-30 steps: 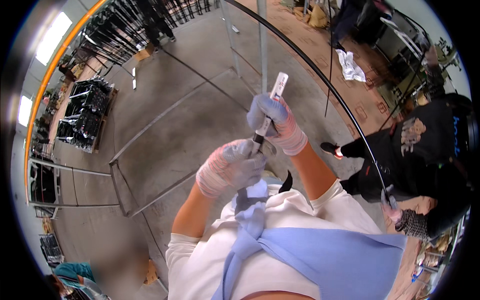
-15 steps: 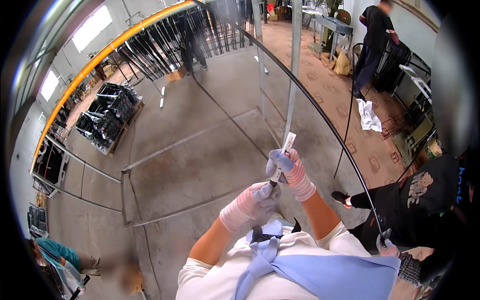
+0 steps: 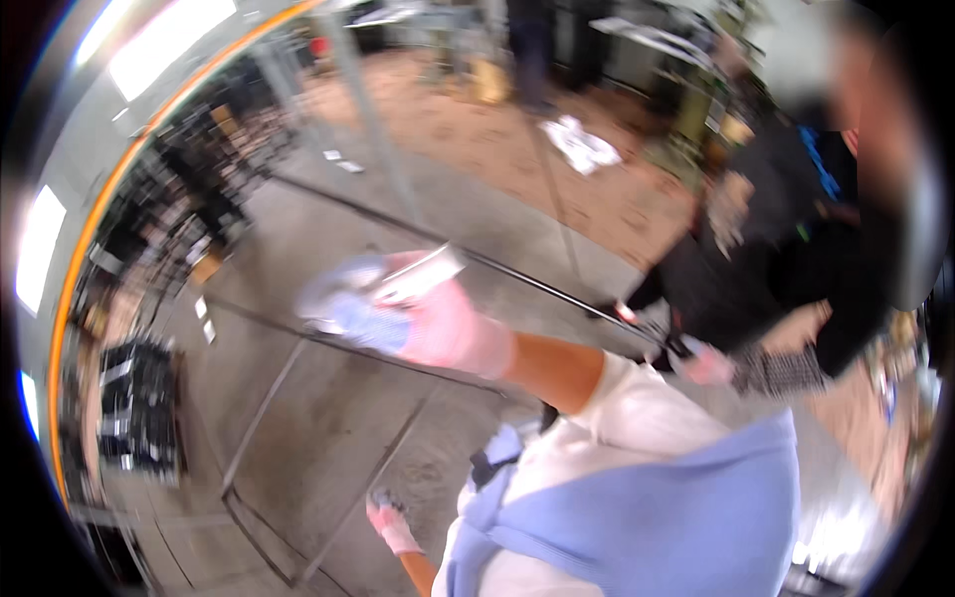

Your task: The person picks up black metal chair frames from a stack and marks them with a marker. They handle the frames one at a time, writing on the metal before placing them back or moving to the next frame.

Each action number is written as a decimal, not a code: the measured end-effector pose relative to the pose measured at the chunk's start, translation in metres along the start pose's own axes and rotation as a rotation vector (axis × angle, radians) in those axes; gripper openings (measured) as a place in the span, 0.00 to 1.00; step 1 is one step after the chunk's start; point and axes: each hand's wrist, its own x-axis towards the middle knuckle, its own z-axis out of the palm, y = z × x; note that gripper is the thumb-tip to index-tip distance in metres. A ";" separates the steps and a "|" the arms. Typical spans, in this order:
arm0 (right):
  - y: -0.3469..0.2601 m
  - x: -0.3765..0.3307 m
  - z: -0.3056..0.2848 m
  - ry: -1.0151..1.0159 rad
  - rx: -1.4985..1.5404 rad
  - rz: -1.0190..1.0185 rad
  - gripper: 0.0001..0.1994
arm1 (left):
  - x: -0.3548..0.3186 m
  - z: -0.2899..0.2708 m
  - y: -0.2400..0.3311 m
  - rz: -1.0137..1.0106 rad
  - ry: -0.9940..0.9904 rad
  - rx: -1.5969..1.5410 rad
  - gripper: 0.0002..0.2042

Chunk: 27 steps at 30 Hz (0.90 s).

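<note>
The white stick [image 3: 423,277] lies in the right hand [image 3: 413,313], one end jutting out past the glove toward the wearer's right. Good handling here probably means a firm hold around the stick's middle, a relaxed wrist and enough room for the jutting end to pass the long black rod [image 3: 542,286] behind it without knocking it.

The right grip seems closed around the stick, the gloved fingers curled rather than spread; blur hides the fingertips, and I cannot tell whether the pale, shiny patch there is another thing. The left hand [image 3: 393,522] hangs low over the concrete floor [image 3: 448,468], well apart from the stick; its grip is too small and blurred to tell. Beyond, a co-worker's gloved hand [image 3: 704,364] is at the rod's near end.
</note>
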 end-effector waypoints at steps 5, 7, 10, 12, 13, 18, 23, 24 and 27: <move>-0.047 -0.018 -0.034 0.007 -0.959 -0.075 0.21 | -0.009 -0.047 -0.046 -0.170 0.079 -0.140 0.06; -0.050 -0.027 -0.051 0.180 -0.900 -0.083 0.16 | -0.005 -0.052 -0.065 -0.150 0.124 -0.232 0.07; -0.046 -0.046 -0.064 0.358 -1.413 -0.121 0.16 | -0.021 -0.061 -0.078 -0.117 0.148 -0.389 0.08; -0.031 -0.054 -0.089 0.368 -1.682 -0.216 0.21 | -0.028 -0.040 -0.045 -0.051 0.163 -0.417 0.08; -0.025 -0.057 -0.085 0.393 -1.644 -0.241 0.20 | -0.028 -0.036 -0.030 -0.010 0.210 -0.376 0.07; 0.022 -0.035 -0.117 0.564 -0.385 0.228 0.05 | -0.019 -0.026 0.024 0.165 0.137 -0.389 0.08; 0.063 -0.021 -0.149 0.524 0.031 0.315 0.08 | -0.048 -0.017 0.065 0.263 0.085 -0.279 0.11; 0.066 -0.021 -0.152 0.527 0.075 0.375 0.11 | -0.054 -0.017 0.067 0.284 0.084 -0.228 0.11; 0.101 -0.020 -0.171 0.634 0.043 0.323 0.13 | -0.052 -0.021 0.055 0.290 0.103 -0.263 0.11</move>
